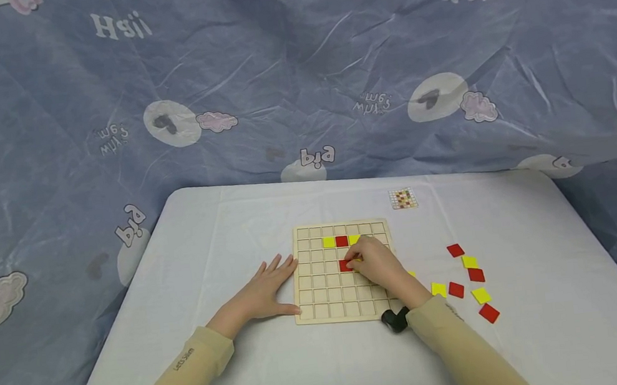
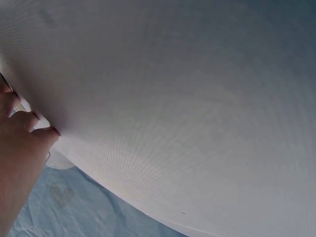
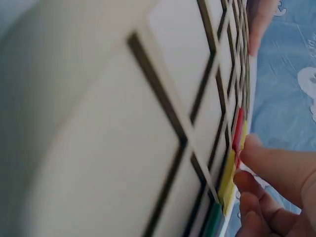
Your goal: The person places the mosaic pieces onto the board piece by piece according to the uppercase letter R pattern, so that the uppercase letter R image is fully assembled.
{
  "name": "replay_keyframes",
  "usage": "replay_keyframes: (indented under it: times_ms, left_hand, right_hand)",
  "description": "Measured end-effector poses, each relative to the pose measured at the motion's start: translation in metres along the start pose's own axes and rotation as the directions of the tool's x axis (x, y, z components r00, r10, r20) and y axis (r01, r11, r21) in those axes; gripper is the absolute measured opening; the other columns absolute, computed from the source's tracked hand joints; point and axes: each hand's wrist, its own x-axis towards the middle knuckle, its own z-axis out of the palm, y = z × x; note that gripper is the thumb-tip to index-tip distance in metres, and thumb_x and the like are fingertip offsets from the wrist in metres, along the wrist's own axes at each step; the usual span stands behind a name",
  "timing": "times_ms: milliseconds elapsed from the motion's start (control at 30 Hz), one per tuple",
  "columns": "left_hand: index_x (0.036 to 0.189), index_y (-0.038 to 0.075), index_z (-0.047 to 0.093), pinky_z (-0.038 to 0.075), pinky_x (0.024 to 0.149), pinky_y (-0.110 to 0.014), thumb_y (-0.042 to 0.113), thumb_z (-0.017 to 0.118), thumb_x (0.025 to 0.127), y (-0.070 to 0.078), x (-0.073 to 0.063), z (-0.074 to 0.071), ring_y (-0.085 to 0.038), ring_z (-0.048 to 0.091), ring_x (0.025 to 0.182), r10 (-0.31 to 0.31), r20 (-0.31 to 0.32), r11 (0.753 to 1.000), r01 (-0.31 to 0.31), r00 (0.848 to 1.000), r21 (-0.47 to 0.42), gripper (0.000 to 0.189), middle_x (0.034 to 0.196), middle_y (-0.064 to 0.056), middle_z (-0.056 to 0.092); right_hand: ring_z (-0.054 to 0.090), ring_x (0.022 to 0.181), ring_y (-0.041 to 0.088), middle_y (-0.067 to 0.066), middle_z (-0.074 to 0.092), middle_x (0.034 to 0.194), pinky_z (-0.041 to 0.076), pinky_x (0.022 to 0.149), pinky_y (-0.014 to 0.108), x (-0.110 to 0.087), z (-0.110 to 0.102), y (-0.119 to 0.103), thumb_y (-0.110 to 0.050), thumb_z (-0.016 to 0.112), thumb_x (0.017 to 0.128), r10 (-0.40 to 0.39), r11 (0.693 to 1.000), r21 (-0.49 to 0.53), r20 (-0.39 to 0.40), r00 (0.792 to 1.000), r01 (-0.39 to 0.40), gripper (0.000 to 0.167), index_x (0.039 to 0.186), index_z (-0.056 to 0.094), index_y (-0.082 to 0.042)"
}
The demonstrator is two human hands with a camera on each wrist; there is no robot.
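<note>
Your left hand (image 1: 265,291) lies just left of the lower centre of the frame, fingers spread and loosely straight, with its thumb and fingertips at the left edge of the wooden grid board (image 1: 319,295); it grips nothing. Your right hand (image 1: 378,263) reaches over the right half of the board, fingers curled, thumb and fingertips pinching a red square tile (image 1: 344,266) near the board's middle. Whether that tile sits flat in its cell cannot be told, as your fingertips cover part of it.

Above it on the board, in one row, are a left yellow tile (image 1: 329,242), an upper red tile (image 1: 342,241) and a right yellow tile (image 1: 353,239), the last partly behind your hand. The right wrist view also gives you a green tile (image 3: 213,220) at its lower edge, set in the grid near your fingers.

To the right of your right forearm, loose red and yellow tiles (image 1: 476,275) lie scattered on the white tabletop (image 1: 260,373). A small pattern card (image 1: 402,199) lies beyond the board's upper right corner. A black object (image 1: 394,321) sits at the board's lower right corner, beside your right sleeve (image 1: 454,340). A printed blue cloth (image 1: 274,77) fills the upper frame.
</note>
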Motion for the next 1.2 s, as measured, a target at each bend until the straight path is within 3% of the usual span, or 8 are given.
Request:
replay_keyframes:
  times_ms: [167, 300, 500, 733, 1200]
  left_hand:
    - [0.159, 0.016, 0.02, 0.005, 0.125, -0.053, 0.065, 0.072, 0.076, 0.001, 0.0, -0.001, -0.028, 0.005, 0.155, -0.003, 0.006, 1.0, 0.003, 1.0, 0.002, 0.11, 0.166, -0.001, 0.014]
    - [0.158, 0.015, 0.02, 0.005, 0.124, -0.054, 0.064, 0.073, 0.076, 0.002, -0.001, -0.003, -0.029, 0.006, 0.154, -0.001, 0.003, 1.0, 0.001, 1.0, 0.0, 0.11, 0.166, -0.002, 0.014]
    - [0.158, 0.014, 0.02, 0.005, 0.124, -0.055, 0.063, 0.073, 0.077, 0.002, -0.001, -0.004, -0.031, 0.006, 0.154, 0.011, 0.004, 1.0, -0.011, 1.0, -0.009, 0.109, 0.166, -0.004, 0.015]
    - [0.158, 0.013, 0.02, 0.006, 0.124, -0.056, 0.064, 0.073, 0.077, 0.001, -0.002, -0.003, -0.031, 0.006, 0.154, 0.018, 0.003, 1.0, -0.018, 1.0, -0.005, 0.109, 0.166, -0.004, 0.015]
    - [0.158, 0.012, 0.022, 0.006, 0.123, -0.057, 0.062, 0.074, 0.077, 0.003, -0.003, -0.004, -0.033, 0.007, 0.154, 0.031, -0.006, 0.999, -0.031, 0.999, -0.024, 0.108, 0.165, -0.005, 0.016]
  right_hand:
    - [0.055, 0.08, 0.016, 0.003, 0.066, 0.092, 0.047, 0.07, 0.029, -0.01, -0.017, 0.011, -0.016, 0.073, 0.089, 0.016, 0.996, 0.083, -0.009, 1.0, -0.015, 0.02, 0.107, 0.075, -0.006]
    - [0.057, 0.085, 0.018, 0.005, 0.067, 0.099, 0.049, 0.073, 0.028, -0.026, -0.035, 0.03, -0.018, 0.072, 0.09, 0.082, 0.986, 0.148, -0.015, 0.997, -0.079, 0.025, 0.113, 0.072, -0.007]
    - [0.06, 0.091, 0.02, 0.007, 0.068, 0.103, 0.052, 0.074, 0.026, -0.053, -0.054, 0.064, -0.018, 0.073, 0.09, 0.182, 0.973, 0.144, -0.015, 0.983, -0.178, 0.028, 0.116, 0.071, -0.009]
    - [0.059, 0.089, 0.019, 0.007, 0.068, 0.105, 0.051, 0.072, 0.02, -0.073, -0.051, 0.086, -0.018, 0.077, 0.085, 0.203, 0.973, 0.11, -0.009, 0.979, -0.201, 0.029, 0.112, 0.073, -0.01]
    - [0.054, 0.086, 0.018, 0.004, 0.065, 0.097, 0.048, 0.071, 0.024, -0.071, -0.038, 0.089, -0.012, 0.08, 0.081, 0.195, 0.979, 0.065, -0.04, 0.98, -0.192, 0.026, 0.106, 0.075, -0.009]
